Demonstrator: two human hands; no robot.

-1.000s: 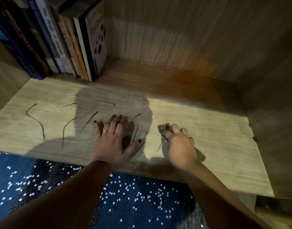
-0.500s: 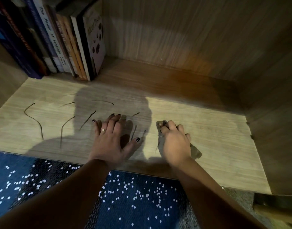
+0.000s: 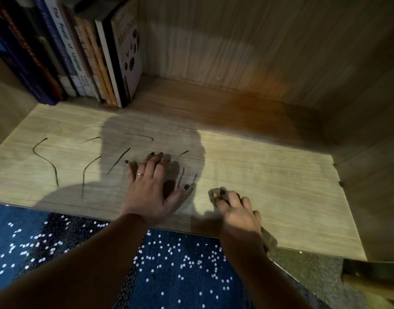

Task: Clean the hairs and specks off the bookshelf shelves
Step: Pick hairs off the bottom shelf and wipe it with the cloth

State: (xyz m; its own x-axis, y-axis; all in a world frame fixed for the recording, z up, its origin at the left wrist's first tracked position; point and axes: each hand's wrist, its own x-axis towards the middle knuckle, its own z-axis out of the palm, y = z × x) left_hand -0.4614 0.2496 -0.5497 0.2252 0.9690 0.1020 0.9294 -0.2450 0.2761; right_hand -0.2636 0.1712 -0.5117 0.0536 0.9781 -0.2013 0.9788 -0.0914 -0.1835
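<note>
**On the bookshelf's lit board, stray hairs await the cloth**

On a pale wooden shelf [image 3: 269, 175], dark hairs [image 3: 118, 161] are seen strewn from nine to twelve o'clock of the left hand [image 3: 149, 190], which is laid flat on the board with its fingers spread apart. Two short strands lie at one o'clock of its thumb. At three o'clock, by the front edge, the right hand [image 3: 238, 217] is curled tight round a crumpled brown cloth [image 3: 215, 192]. Books [image 3: 126, 54] are stood at eleven o'clock against the back wall. The hairs are judged weightless and limp, apt to slip or cling if pinched. They would be better swept together under the soft cloth, best gripped at its bunched middle. Specks cannot be made out.
</note>
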